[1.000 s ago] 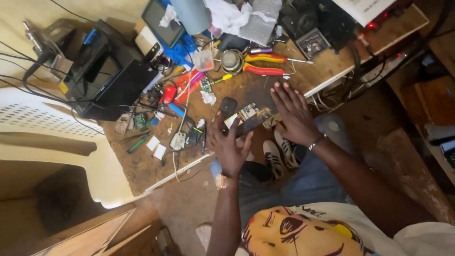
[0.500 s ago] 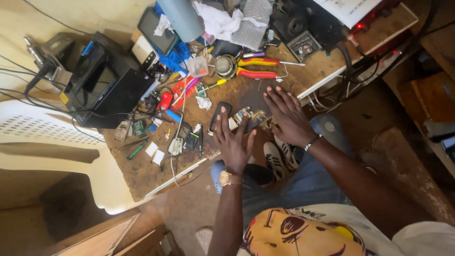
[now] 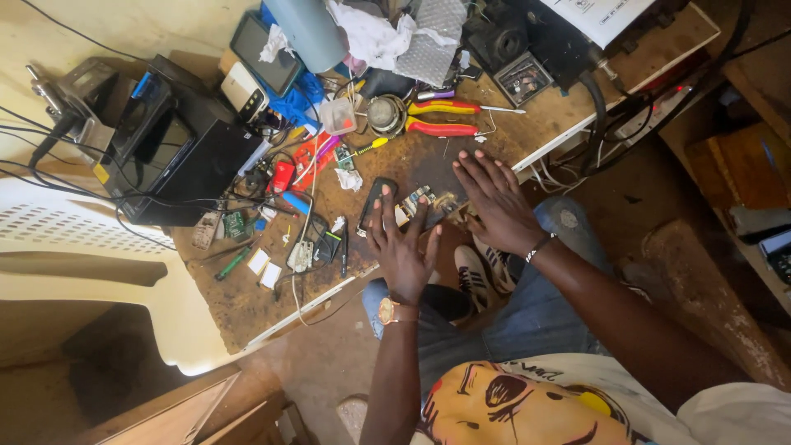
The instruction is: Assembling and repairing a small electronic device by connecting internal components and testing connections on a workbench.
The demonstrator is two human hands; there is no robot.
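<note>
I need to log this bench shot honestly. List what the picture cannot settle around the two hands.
Head view:
- Small circuit boards: partly covered by the left hand and right hand; too small to identify parts.
- Whether either palm touches the worktable: seen from above, contact hidden beneath the hands.
- Dark phone: fingertips overlap its lower end; screen state unclear.
- Black equipment at the top: cut off by the edge.

A small circuit board [image 3: 418, 200] lies flat on the workbench beside a dark phone [image 3: 375, 203] lying lengthwise.
</note>
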